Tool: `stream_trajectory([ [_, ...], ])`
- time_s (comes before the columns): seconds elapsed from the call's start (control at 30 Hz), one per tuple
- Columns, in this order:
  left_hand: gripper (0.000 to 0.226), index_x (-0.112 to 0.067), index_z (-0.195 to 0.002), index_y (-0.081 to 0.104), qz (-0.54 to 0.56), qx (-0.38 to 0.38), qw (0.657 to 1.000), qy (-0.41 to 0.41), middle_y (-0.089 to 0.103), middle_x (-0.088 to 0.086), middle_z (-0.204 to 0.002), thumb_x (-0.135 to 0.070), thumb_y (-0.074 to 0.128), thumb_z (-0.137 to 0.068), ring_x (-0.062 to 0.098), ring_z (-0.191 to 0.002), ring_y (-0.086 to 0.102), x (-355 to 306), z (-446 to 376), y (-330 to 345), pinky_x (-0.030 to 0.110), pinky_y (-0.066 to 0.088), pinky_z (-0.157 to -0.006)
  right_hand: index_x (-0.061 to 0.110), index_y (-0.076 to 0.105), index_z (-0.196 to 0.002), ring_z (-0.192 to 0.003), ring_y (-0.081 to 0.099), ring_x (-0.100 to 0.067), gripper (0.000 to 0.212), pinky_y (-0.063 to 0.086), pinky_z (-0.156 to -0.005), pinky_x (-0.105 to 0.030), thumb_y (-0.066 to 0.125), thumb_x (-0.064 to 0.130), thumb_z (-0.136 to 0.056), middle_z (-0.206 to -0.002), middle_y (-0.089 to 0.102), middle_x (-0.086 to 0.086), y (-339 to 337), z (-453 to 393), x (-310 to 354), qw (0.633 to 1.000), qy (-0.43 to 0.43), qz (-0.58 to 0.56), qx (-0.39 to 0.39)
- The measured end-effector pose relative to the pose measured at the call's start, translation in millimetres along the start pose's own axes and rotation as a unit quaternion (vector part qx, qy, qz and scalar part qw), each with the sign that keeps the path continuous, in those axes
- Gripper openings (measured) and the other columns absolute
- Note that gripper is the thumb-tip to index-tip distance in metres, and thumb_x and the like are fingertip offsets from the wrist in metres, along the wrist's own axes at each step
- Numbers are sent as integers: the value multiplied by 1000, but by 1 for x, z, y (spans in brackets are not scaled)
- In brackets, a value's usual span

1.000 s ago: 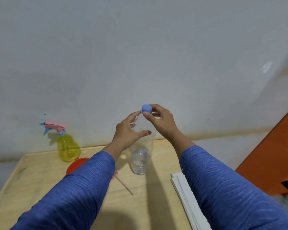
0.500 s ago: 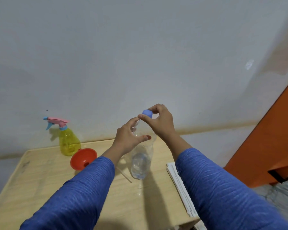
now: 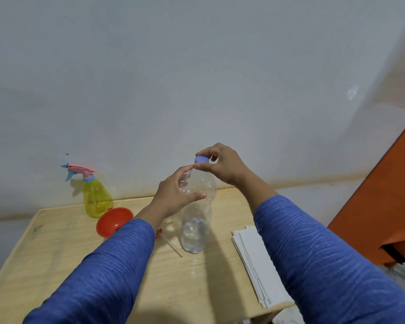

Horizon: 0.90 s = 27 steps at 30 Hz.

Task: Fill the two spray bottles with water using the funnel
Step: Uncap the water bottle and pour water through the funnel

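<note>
A clear plastic water bottle point(image 3: 197, 230) stands upright on the wooden table point(image 3: 56, 258), with a little water at its bottom. My left hand point(image 3: 173, 195) grips its upper body. My right hand point(image 3: 222, 164) pinches the blue cap point(image 3: 201, 159) on its neck. A yellow spray bottle point(image 3: 96, 197) with a pink and blue trigger head stands at the table's back left. The orange funnel point(image 3: 114, 222) lies in front of it, partly behind my left sleeve. A thin straw-like tube point(image 3: 171, 245) lies on the table left of the water bottle.
A stack of white sheets point(image 3: 255, 263) lies on the table's right side. An orange cabinet point(image 3: 384, 206) stands to the right of the table. The grey wall runs right behind the table's back edge.
The view shifted a little. My hands stay on the bottle, and my right hand's fingers have shifted round the blue cap. The bottle stands in the same spot.
</note>
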State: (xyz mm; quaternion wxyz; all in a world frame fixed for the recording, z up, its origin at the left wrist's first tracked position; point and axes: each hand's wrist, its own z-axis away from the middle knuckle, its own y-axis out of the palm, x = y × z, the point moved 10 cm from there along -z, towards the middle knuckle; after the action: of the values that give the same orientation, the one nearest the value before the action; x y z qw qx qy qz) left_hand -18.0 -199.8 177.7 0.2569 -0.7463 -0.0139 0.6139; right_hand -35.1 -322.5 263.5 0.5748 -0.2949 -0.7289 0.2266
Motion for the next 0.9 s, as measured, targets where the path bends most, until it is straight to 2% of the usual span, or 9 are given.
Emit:
stream_trajectory([
  [0.13,85,-36,-136,39,4,-3,1000,-5,48,3,-140,-33,84,-64,17,-124,50,2,2,1,25,42,-92,16,68,-112,-95,57,-14,30,44,-80,-13,70,19,-83,-110,59,-4,2,1,-1,999,-3,-36,-8],
  [0.27,86,-34,-138,38,21,-13,1000,-4,47,4,-140,-30,84,-66,17,-125,49,4,4,-2,23,41,-88,19,55,-131,-108,58,-12,45,44,-99,-28,64,14,-87,-116,63,3,6,3,1,996,-3,-75,52],
  [0.33,84,-36,-137,39,19,-9,1000,-1,48,3,-140,-31,84,-65,16,-125,48,4,4,0,22,42,-88,22,53,-132,-105,56,-9,50,44,-93,-23,69,26,-84,-118,61,3,5,3,2,997,-8,-36,61],
  [0.43,82,-40,-134,39,15,0,1000,-1,48,2,-140,-32,84,-65,15,-125,48,3,3,3,24,43,-92,18,67,-114,-91,56,-9,40,41,-74,-11,75,32,-77,-108,62,-2,-3,2,5,1000,-15,17,-12],
  [0.5,84,-39,-136,38,15,-1,1000,-2,48,2,-140,-32,84,-65,16,-125,48,2,3,3,23,43,-90,16,69,-111,-91,58,-11,32,45,-79,-15,73,23,-80,-110,65,-4,-2,0,7,1000,-22,10,-9],
  [0.63,85,-38,-137,37,17,-4,1000,-1,48,2,-140,-32,83,-66,16,-125,49,3,3,2,22,43,-88,18,60,-126,-112,57,-12,39,44,-99,-27,64,14,-87,-128,60,0,7,-3,9,994,-19,-21,106],
  [0.73,81,-43,-132,39,15,-2,1000,1,48,2,-139,-34,83,-65,15,-123,49,3,3,3,25,44,-93,23,58,-126,-101,53,-8,45,40,-86,-17,69,31,-83,-123,56,0,6,-5,11,995,-33,45,84],
  [0.8,83,-42,-134,38,16,-2,1000,1,48,1,-139,-33,83,-65,16,-124,49,3,3,2,26,44,-94,22,64,-119,-93,52,-9,36,36,-75,-11,68,26,-84,-116,60,-1,3,-6,13,996,-53,58,50],
  [0.9,86,-38,-138,36,16,-3,1000,3,48,1,-140,-34,83,-65,16,-124,49,4,2,1,25,44,-93,24,65,-117,-90,53,-10,31,40,-78,-16,63,18,-87,-117,64,3,-3,-6,13,998,-63,6,28],
])
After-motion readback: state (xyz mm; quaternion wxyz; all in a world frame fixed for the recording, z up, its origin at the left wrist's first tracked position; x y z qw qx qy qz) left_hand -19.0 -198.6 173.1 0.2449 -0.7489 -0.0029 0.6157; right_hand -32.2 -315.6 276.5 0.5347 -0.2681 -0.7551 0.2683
